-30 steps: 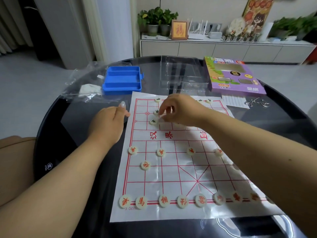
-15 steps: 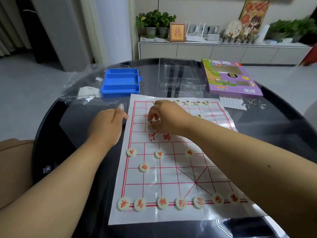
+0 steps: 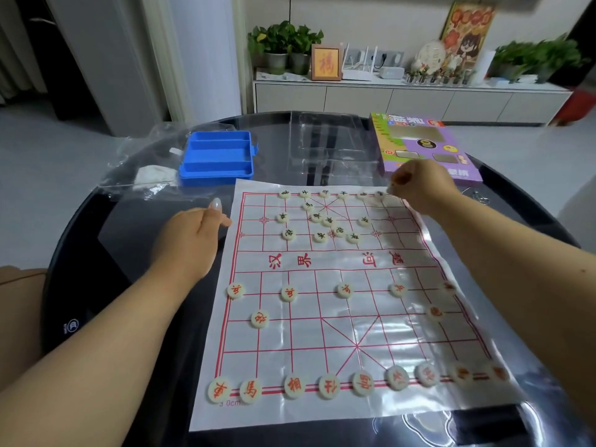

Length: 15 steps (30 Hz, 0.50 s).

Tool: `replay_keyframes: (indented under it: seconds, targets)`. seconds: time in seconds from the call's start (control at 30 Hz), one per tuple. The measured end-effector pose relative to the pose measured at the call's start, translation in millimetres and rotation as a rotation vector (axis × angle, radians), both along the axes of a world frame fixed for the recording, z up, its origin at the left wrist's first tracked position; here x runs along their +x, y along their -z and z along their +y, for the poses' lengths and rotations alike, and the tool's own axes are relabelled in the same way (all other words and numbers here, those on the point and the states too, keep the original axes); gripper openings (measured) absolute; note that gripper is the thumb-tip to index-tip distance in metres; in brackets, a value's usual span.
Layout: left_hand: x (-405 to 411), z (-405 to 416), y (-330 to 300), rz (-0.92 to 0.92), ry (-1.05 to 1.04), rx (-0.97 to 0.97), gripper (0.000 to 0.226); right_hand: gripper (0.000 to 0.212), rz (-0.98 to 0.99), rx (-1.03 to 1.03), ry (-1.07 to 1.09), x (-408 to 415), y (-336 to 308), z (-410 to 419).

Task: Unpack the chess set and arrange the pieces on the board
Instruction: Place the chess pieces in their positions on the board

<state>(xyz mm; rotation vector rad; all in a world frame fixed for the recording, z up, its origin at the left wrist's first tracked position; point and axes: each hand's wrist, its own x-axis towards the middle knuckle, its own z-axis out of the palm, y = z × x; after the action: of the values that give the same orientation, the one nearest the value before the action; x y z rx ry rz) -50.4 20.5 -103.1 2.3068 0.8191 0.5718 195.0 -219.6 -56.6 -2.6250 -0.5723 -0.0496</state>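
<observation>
Head view: the right hand reaches to the far right corner of the board, fingers curled down and pinching a pale piece at the far edge line; that spot is blurred, so the grip itself is hard to read. The left hand rests on the dark table just beside the board's left edge, fingers loosely curled under, thumb stretched out and touching the sheet's edge, holding nothing. The board is a white sheet with a red grid, lying flat in the middle of the table. Near side: nine red-lettered discs sit in a row along the near edge, two more one row in at left and right, and five spread across the row next to the river text, sixteen in all; the rightmost ones are blurred. Far side: six dark-lettered discs line the far edge, and nine more lie loose in a cluster around the far middle, some touching each other. Beyond the board stand one blue tray with three compartments at far left, one clear plastic insert in the middle, and one purple box at far right. A clear bag lies left of the tray.
</observation>
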Motion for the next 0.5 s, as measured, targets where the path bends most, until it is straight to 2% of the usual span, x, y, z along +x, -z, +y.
replay_keyframes:
  seconds: [0.5]
  targets:
    - [0.3,0.8,0.1,-0.015,0.001,0.015,0.056,0.024,0.000,-0.113,0.053,17.1,17.8,-2.8]
